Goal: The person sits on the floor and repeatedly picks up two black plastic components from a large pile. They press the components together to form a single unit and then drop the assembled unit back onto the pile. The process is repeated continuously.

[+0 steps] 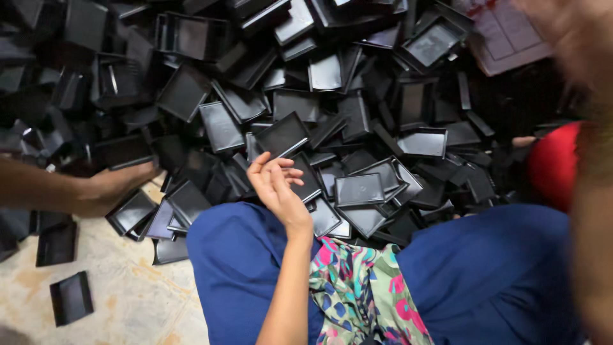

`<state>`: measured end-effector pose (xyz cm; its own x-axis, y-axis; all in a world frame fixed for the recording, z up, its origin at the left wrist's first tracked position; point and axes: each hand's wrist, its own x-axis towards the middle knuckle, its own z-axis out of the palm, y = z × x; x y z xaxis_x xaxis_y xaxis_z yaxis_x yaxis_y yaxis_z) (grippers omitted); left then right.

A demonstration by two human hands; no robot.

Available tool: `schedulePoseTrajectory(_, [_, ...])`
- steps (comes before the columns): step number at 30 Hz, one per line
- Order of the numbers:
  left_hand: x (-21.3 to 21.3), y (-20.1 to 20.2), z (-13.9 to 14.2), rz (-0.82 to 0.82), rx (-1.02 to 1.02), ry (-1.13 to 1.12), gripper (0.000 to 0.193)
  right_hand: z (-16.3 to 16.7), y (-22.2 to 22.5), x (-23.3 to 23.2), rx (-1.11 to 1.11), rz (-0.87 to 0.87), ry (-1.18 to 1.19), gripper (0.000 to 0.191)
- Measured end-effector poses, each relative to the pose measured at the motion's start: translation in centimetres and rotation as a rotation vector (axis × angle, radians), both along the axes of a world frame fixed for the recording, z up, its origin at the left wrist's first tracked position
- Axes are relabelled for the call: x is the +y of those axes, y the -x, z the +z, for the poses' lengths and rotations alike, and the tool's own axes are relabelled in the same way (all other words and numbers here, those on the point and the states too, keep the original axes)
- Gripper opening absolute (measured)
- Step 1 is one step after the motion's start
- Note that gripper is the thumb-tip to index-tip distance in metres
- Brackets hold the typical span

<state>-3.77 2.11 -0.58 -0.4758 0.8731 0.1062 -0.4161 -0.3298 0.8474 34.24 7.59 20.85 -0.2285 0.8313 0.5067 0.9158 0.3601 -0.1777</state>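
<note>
Left hand (276, 185): we are curling our fingers loosely, palm up, pinching nothing, resting at the pile's edge.
Right hand (578, 32): blurring; grip untellable.
Black trays (359, 190): lying heaped on the floor (128, 300), just beside our left hand.
Another person's hand (115, 185): reaching into the trays.

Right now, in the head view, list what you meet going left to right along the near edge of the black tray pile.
Lone black tray on the floor → another person's hand → the person's left hand, fingers curled and holding nothing → clear-lidded black tray → red object.
</note>
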Motion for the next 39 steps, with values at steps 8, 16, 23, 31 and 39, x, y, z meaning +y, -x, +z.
schedulePoseTrajectory(8, [1.2, 2.9, -0.2, 0.144, 0.315, 0.028, 0.024, -14.2, 20.0, 0.1, 0.044, 0.441, 0.090, 0.065])
schedulePoseTrajectory(16, [0.4, 4.9, 3.3, 0.191, 1.469, 0.438, 0.054, -12.4, 19.2, -0.5, 0.265, 0.235, 0.147, 0.038])
schedulePoseTrajectory(23, [1.1, 1.6, 1.7, 0.077, 0.911, 0.380, 0.047, -16.1, 10.0, -5.5, 0.945, 0.075, 0.805, 0.036])
schedulePoseTrajectory(31, [2.5, -0.7, -3.9, -0.325, -0.550, 0.079, 0.023, -18.5, 10.5, -6.7, 0.164, -0.083, 0.555, 0.062])
schedulePoseTrajectory(39, [0.8, -1.4, -0.7, -0.426, -0.693, 0.258, 0.028, -11.8, 14.4, -9.0, 0.500, 0.013, 0.301, 0.042])
